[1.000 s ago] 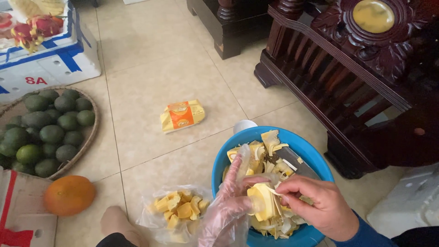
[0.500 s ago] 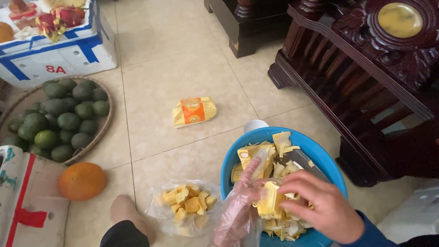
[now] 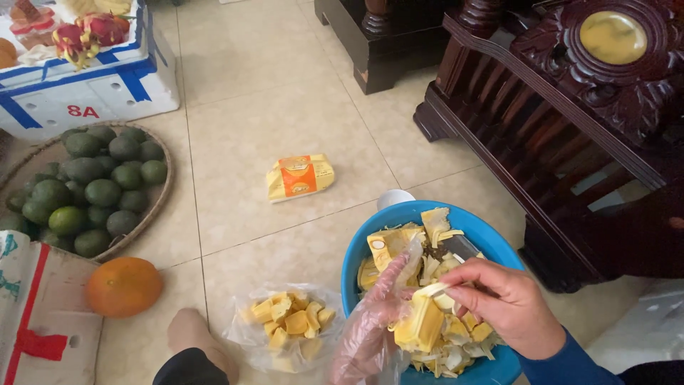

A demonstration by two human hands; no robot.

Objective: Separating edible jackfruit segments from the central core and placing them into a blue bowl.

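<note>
The right hand [image 3: 509, 306] pinches a knife [image 3: 463, 249] over the blue basin [image 3: 356, 260], so scraps drop inside. The gloved left hand [image 3: 370, 324] grips the yellow jackfruit piece [image 3: 420, 324]. Cleaned pods [image 3: 288, 321] sit bagged on the floor.

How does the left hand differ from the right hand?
The left hand wears a thin clear plastic glove; the right hand is bare, with a blue sleeve at its wrist. The left hand grips a yellow fruit piece from the side; the right hand reaches over it from above, and a knife blade shows behind it. How the right hand grips the knife cannot be seen. Both hands are over the blue bowl.
</note>
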